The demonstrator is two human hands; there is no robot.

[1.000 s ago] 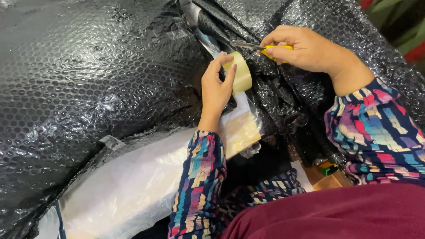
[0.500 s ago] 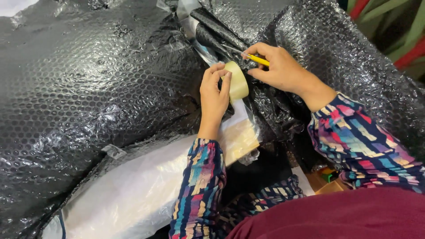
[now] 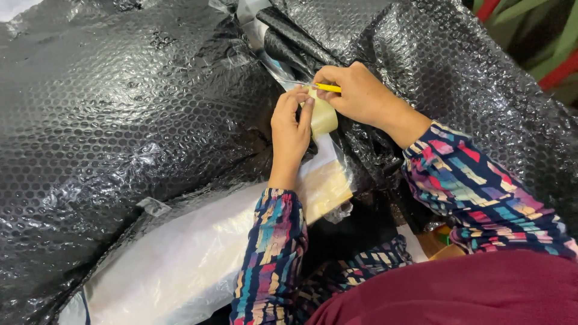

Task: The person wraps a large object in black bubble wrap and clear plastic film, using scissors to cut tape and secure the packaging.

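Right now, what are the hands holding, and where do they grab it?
The left hand holds a tape roll by its rim. The right hand pinches a small yellow-handled cutter by its handle.

One camera on the person's head, looking down at the two hands.

There is only this one view, so no other view shares the scene. It looks down from above and a little forward, over the person's own lap and sleeves. It is close: the left hand (image 3: 290,129) and the right hand (image 3: 355,93) sit near the top middle of the picture, both at a tape roll (image 3: 324,114). Black bubble wrap (image 3: 126,114) fills most of the rest, out to the left and top edges.
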